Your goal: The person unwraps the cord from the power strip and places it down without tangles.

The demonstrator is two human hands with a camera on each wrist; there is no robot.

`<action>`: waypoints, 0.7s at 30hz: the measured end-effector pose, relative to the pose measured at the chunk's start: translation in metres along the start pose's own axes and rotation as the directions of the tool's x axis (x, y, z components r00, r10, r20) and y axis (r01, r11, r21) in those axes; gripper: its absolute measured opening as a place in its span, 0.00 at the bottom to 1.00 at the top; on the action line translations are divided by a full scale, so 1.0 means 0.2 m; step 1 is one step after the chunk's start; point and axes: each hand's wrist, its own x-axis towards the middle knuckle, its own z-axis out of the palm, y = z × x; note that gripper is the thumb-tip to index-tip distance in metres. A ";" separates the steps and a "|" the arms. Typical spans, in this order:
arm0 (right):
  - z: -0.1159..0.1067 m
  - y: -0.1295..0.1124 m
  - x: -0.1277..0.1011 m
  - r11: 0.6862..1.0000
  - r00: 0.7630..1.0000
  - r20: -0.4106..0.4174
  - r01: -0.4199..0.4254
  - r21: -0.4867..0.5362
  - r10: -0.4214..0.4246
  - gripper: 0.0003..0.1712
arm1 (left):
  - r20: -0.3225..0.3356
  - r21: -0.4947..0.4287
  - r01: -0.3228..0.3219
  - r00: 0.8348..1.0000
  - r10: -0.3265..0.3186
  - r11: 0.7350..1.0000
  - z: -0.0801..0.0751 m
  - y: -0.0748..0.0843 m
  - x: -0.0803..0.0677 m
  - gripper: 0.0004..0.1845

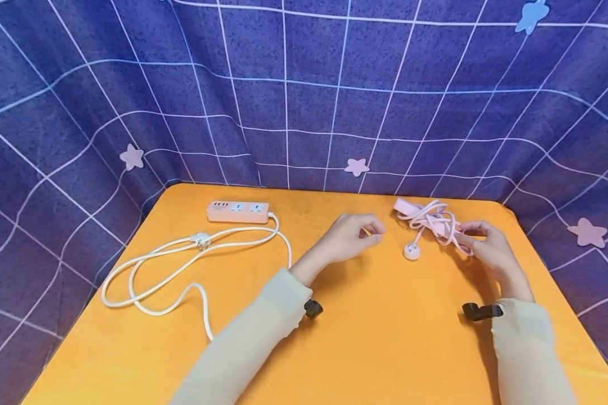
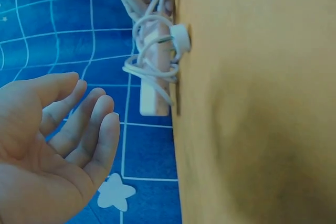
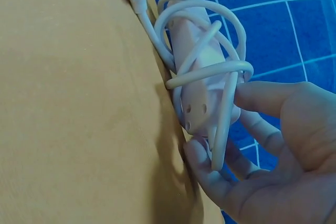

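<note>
The pink power strip, wrapped in its own cord, lies on the orange bench close to the far edge, with its round plug resting just in front of it. The right hand is at the near end of the pink power strip; its fingers pinch the wound cord there, thumb under and forefinger over. The left hand hovers apart from the pink power strip on its left side, holding nothing, fingers relaxed and loosely spread. Risk: the cord loops sit slack around the body, so a pull on one loop is likely to tighten or snag the winding, or drag the plug across the bench. The blue grid cloth rises just behind the pink power strip, leaving little room rearward. Open bench lies in front of it and to its left, up to the second power strip and that strip's white cord, well apart.
</note>
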 end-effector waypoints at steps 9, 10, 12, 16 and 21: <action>-0.02 0.05 0.00 0.999 1.000 0.011 0.025 0.047 -0.025 0.21 | 0.008 0.048 -0.010 1.000 0.010 0.999 0.01 -0.10 -0.04 0.08; -0.03 0.06 0.00 0.996 1.000 0.023 0.019 0.085 -0.021 0.18 | 0.008 0.046 -0.011 1.000 0.011 0.999 0.01 -0.10 -0.04 0.08; -0.03 0.08 0.00 0.981 0.998 0.065 -0.016 0.195 0.003 0.12 | 0.006 0.045 -0.005 1.000 0.005 0.999 0.01 -0.11 -0.04 0.08; -0.03 0.11 0.00 0.888 0.987 0.149 -0.115 0.444 0.053 0.15 | 0.006 0.036 0.004 1.000 -0.004 0.999 0.02 -0.12 -0.03 0.08; -0.01 0.11 0.00 0.802 0.980 0.194 -0.152 0.577 0.047 0.17 | 0.001 0.041 0.028 1.000 -0.028 0.999 0.04 -0.12 -0.01 0.09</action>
